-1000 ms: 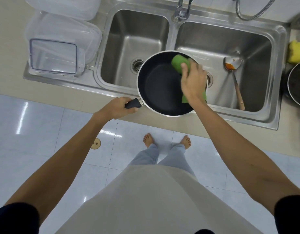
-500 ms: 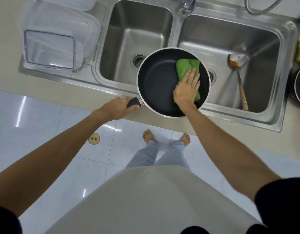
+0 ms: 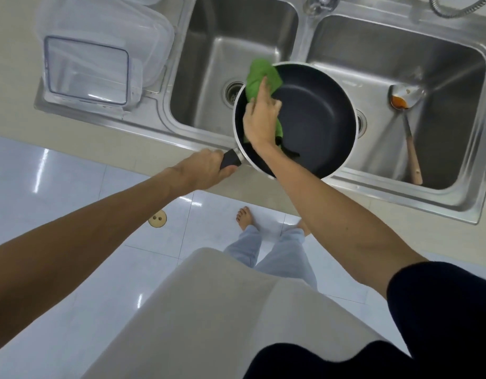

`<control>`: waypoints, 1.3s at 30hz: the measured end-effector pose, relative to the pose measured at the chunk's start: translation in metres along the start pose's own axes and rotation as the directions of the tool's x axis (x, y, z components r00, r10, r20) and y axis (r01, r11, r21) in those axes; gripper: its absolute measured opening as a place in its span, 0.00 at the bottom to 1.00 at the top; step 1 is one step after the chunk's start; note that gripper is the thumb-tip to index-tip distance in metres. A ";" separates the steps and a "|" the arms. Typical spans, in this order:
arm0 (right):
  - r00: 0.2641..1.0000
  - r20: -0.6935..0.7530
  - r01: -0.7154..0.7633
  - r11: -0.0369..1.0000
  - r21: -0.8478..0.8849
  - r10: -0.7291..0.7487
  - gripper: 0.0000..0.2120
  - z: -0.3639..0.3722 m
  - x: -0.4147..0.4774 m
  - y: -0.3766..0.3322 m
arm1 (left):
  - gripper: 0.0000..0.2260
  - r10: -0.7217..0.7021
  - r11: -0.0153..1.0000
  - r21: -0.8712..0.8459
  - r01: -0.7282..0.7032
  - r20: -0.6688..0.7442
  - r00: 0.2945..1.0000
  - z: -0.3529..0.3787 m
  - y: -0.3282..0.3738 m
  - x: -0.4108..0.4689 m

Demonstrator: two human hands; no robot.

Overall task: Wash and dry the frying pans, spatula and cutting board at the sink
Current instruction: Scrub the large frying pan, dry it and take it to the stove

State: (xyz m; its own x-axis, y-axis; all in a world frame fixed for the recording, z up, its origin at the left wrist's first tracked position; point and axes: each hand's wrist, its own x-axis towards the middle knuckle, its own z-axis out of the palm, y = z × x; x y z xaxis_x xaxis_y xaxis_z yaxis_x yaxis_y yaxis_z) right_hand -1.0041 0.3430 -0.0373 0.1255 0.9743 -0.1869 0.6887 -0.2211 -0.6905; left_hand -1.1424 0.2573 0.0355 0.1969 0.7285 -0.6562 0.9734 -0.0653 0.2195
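The frying pan (image 3: 315, 119) was held up over the front of the sink (image 3: 304, 39), straddling the divider between the two basins, its dark inside turned up toward the person's face. The left hand (image 3: 202, 170) was clamped round the black handle (image 3: 230, 160), which pointed back toward the desk (image 3: 14, 86) edge. The right hand (image 3: 259, 120) lay inside the pan on its left side, pressing a green cloth (image 3: 259, 73) against the wall. The forefinger was stretched out along the cloth and the other fingers were bent over it. The cloth bunched up past the pan's far rim, and a little more of it showed beneath the heel of the hand. The two hands were close together but did not touch.

In the right basin lay the spatula (image 3: 411, 151), its wooden handle toward the front wall and its metal head, smeared with orange, toward the middle. The left basin held only its drain (image 3: 232, 93), partly hidden behind the pan. On the draining ledge at the left sat clear plastic containers (image 3: 85, 68), one in front of another. The base of the tap (image 3: 319, 2) and a loop of metal hose (image 3: 449, 8) showed at the back. The person stood barefoot on pale glossy floor tiles (image 3: 58, 187), beside a small round floor drain (image 3: 157, 218).
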 end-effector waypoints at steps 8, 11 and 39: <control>0.817 0.518 0.319 0.947 -0.041 -0.253 0.25 -0.089 -0.071 0.065 | 0.24 0.019 0.999 -0.035 -0.019 -0.011 1.000 -0.007 -0.009 0.010; 0.703 0.642 0.531 0.826 -0.187 -0.306 0.25 -0.123 -0.068 0.105 | 0.23 0.043 0.994 -0.096 -0.043 -0.003 0.999 -0.007 -0.004 0.005; 0.943 0.274 0.295 0.858 -0.420 -0.190 0.29 -0.062 0.041 0.070 | 0.20 -0.006 1.000 -0.010 0.006 -0.032 0.999 -0.018 0.020 0.017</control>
State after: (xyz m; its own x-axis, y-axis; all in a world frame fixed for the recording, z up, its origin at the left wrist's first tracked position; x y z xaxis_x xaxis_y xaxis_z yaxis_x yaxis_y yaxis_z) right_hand -0.9067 0.3702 -0.0500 -0.2082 0.9491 -0.2363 0.9279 0.1153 -0.3546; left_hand -1.1222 0.2809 0.0418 0.1869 0.7504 -0.6340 0.9734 -0.0542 0.2227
